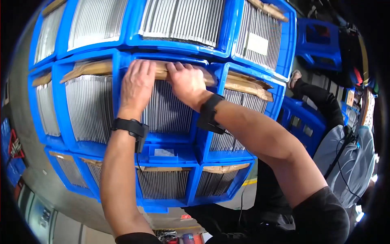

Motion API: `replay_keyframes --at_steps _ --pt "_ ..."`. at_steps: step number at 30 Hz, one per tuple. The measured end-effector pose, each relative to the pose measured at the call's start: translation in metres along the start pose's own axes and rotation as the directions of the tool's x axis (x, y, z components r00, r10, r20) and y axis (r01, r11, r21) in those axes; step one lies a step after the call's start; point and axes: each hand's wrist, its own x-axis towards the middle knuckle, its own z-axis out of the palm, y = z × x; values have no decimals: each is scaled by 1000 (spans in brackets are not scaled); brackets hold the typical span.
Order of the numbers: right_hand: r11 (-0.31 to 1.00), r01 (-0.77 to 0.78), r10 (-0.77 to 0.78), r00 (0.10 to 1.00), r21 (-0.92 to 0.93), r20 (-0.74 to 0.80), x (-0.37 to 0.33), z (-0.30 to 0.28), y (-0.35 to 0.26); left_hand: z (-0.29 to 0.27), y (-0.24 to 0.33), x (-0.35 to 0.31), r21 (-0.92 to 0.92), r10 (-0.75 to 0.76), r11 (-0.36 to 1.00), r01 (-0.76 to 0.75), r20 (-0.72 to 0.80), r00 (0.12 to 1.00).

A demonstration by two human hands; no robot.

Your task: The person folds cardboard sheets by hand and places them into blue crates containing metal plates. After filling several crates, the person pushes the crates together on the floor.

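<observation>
A blue plastic crate (120, 67) in the middle of the stack holds a tight row of thin, silvery-grey upright plates (168, 107). Along the far side of that row lies a folded strip of brown cardboard (161, 70). My left hand (139, 81) grips the strip near its left part, fingers curled over the top. Farther right, my right hand (186, 79) holds the same strip, with its fingers bent over the far edge. The fingertips of both hands are partly hidden behind the cardboard. Each wrist wears a black strapped device.
Other blue crates of similar plates surround this one, several with brown cardboard strips (248, 87). A white label (256, 44) lies on the plates at the far right. Blue stools (319, 57) and a seated person in a grey garment (345, 162) are on the right.
</observation>
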Motion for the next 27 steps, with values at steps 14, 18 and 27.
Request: replay_keyframes --at_steps 14,18,27 --pt "998 62 -62 964 -7 -258 14 49 6 35 -14 1 130 -59 991 29 234 970" --pt "996 89 -81 961 17 -263 15 49 5 31 -16 0 127 -51 992 18 266 963" --pt "978 183 -153 957 104 -246 16 43 16 24 -15 7 123 -53 992 16 308 950"
